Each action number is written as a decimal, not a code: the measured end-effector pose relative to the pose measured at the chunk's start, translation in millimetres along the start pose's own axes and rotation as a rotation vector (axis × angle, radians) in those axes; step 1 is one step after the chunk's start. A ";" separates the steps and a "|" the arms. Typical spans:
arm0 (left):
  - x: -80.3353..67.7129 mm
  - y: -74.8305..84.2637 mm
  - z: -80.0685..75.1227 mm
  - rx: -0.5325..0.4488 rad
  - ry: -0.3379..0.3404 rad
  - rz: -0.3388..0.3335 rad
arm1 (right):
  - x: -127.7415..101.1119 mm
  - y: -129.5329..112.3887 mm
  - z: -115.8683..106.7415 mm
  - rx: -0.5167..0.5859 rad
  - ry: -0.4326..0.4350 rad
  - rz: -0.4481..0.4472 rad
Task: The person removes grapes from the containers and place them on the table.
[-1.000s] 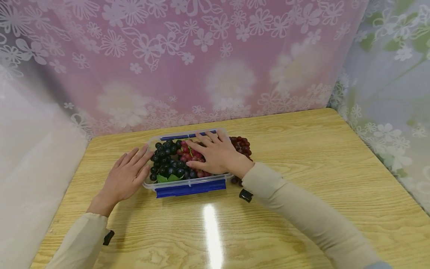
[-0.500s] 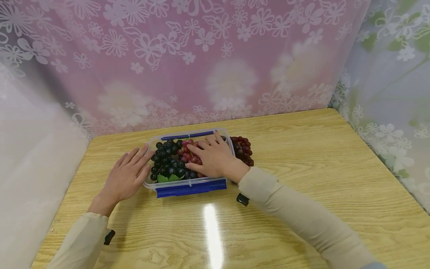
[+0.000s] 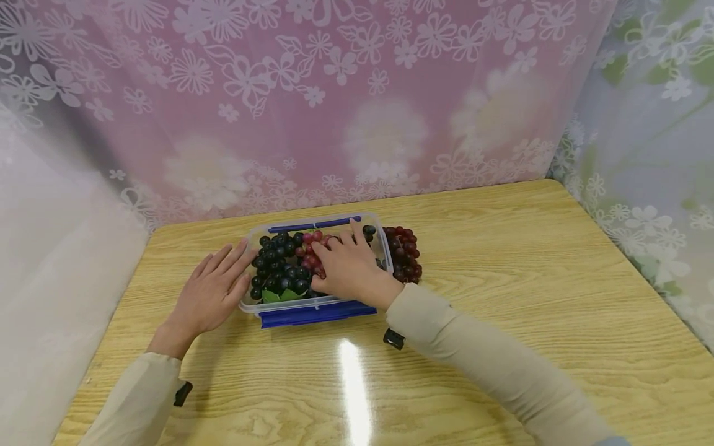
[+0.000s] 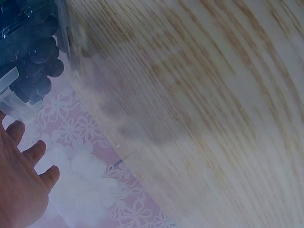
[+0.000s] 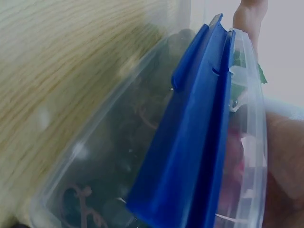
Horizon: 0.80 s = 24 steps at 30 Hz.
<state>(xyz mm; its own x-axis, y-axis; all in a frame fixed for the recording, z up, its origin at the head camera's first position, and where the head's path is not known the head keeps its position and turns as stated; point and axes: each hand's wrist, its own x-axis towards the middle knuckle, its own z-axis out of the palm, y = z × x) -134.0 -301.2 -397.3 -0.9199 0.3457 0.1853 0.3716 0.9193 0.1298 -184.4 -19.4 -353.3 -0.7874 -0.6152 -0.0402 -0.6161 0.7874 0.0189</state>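
- The box [image 3: 315, 305] (clear plastic, blue clips) sits on the wooden table [image 3: 502, 279], filled with dark grapes [image 3: 277, 267] and red grapes [image 3: 310, 251].
- The left hand [image 3: 212, 294] lies flat, fingers straight, against the box's left end.
- The right hand [image 3: 348, 269] presses down on the red grapes, fingers slightly bent.
- Another red bunch [image 3: 405, 254] lies just beside the box's right end.

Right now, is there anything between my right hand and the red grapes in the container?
Nothing visible. The right hand lies directly on the red grapes inside the clear container, beside the dark grapes; no lid covers them.
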 end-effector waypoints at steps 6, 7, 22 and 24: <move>0.4 0.8 0.7 -0.003 0.000 -0.004 | 2.6 -3.3 4.1 0.023 0.089 0.031; 0.4 0.8 0.9 -0.003 0.000 -0.004 | 3.4 -3.2 4.8 0.026 0.086 0.040; -0.3 -0.4 2.2 -0.009 0.012 0.000 | 9.7 -0.5 4.5 0.063 0.033 0.070; -0.5 -0.4 2.2 -0.010 0.008 -0.002 | 9.7 0.4 4.2 0.079 0.034 0.061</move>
<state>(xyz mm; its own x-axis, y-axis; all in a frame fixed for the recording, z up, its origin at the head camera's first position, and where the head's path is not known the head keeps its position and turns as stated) -134.0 -301.4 -399.6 -0.9197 0.3422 0.1926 0.3710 0.9180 0.1403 -192.2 -24.9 -357.8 -0.8246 -0.5656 -0.0079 -0.5643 0.8235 -0.0587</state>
